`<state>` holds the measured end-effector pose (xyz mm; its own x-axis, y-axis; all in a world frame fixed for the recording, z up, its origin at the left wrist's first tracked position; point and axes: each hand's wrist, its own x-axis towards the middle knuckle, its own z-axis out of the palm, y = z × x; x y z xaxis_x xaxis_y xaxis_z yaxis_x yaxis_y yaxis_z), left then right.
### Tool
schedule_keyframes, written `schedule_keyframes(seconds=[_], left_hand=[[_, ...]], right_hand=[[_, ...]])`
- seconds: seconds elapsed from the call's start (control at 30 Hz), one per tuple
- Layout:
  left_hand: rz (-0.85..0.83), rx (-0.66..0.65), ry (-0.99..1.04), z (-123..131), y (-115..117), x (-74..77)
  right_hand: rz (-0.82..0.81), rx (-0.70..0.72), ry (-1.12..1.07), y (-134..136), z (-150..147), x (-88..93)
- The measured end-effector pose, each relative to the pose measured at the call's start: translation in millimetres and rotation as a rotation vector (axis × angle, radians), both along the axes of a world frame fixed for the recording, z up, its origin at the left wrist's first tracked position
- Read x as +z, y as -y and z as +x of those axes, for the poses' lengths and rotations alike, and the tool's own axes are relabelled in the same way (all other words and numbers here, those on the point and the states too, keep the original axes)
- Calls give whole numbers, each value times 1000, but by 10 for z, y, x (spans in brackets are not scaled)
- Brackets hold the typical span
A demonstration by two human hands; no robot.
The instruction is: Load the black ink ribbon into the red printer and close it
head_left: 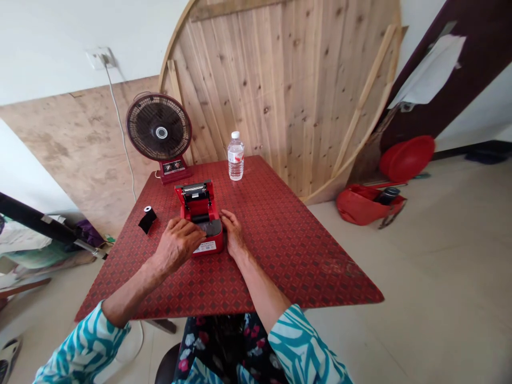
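A small red and grey receipt printer [218,229] sits on the table with its lid [196,193] raised, showing a dark roller inside. My left hand [180,240] is closed over its front left part, fingertips at the grey front top; what lies under them is hidden. Along the right side of the printer, my right hand [233,232] grips the casing with bent fingers. A white label is on the printer's front, partly covered by my left hand. To the left lies a small paper roll [148,220] with a black loose end, apart from both hands.
A dark red fan [160,130] stands at the table's back left, and a clear water bottle [236,160] at the back. The table [304,261] has a red patterned cover. A round wooden board [272,85] leans behind. A red bag [356,205] lies on the floor at right.
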<state>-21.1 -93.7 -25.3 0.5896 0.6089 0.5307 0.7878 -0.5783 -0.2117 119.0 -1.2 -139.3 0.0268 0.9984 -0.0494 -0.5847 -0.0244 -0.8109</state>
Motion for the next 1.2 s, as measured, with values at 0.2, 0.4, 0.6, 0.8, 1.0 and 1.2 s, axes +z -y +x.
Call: schedule_keyframes(seconds=[0.2, 0.4, 0.6, 0.8, 1.0, 1.2], left_hand=[[65, 1, 43, 22, 66, -100], [103, 37, 92, 37, 118, -198], [64, 71, 96, 25, 146, -243], [27, 84, 141, 51, 174, -282], [-107, 65, 420, -52, 156, -291], [-422, 311, 1405, -315, -281, -421]], right_hand=[[0, -5, 97, -229, 23, 16], [145, 41, 252, -801, -62, 459], [104, 78, 253, -749, -82, 630], [152, 42, 266, -290, 40, 415], [53, 97, 67, -134, 7, 366], [43, 93, 56, -152, 7, 362]])
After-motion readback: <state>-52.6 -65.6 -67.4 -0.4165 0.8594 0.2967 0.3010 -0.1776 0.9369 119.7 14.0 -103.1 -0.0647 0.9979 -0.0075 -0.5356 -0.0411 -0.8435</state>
